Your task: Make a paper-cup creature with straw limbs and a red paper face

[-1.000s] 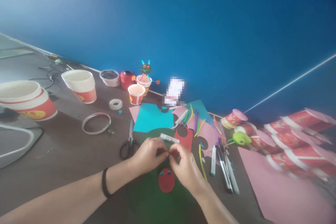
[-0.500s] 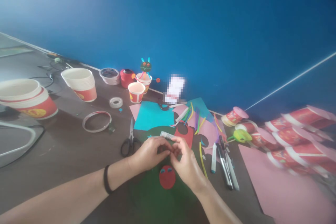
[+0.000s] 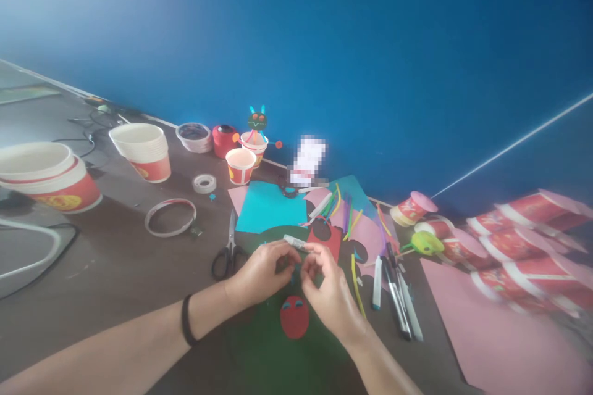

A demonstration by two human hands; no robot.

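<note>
My left hand [image 3: 264, 273] has thumb and fingers drawn together over the dark green paper [image 3: 273, 361]. A tiny bluish bit shows at its fingertips, too small to name. Close beside it, my right hand [image 3: 331, 290] curls into a pinch; whatever its fingertips hold, if anything, is hidden. Just below both hands lies a red paper circle [image 3: 294, 321] with two blue eye pieces near its top. A white tube or marker [image 3: 294, 242] lies beyond the fingers. Left of my left hand rest scissors [image 3: 229, 254] with black handles.
Red paper [image 3: 327, 241] with cutouts, a turquoise sheet [image 3: 271, 207], coloured strips and pens [image 3: 396, 296] lie around the hands. Paper cups [image 3: 141, 151] stand at left; more cups [image 3: 532, 241] lie right beside a pink sheet [image 3: 504, 327]. A cup figure [image 3: 257, 120] stands by the blue wall.
My hands have moved slightly apart at the fingertips, and a small bluish bit now shows between them. The view has shifted a little; the red circle stays on the green paper.
</note>
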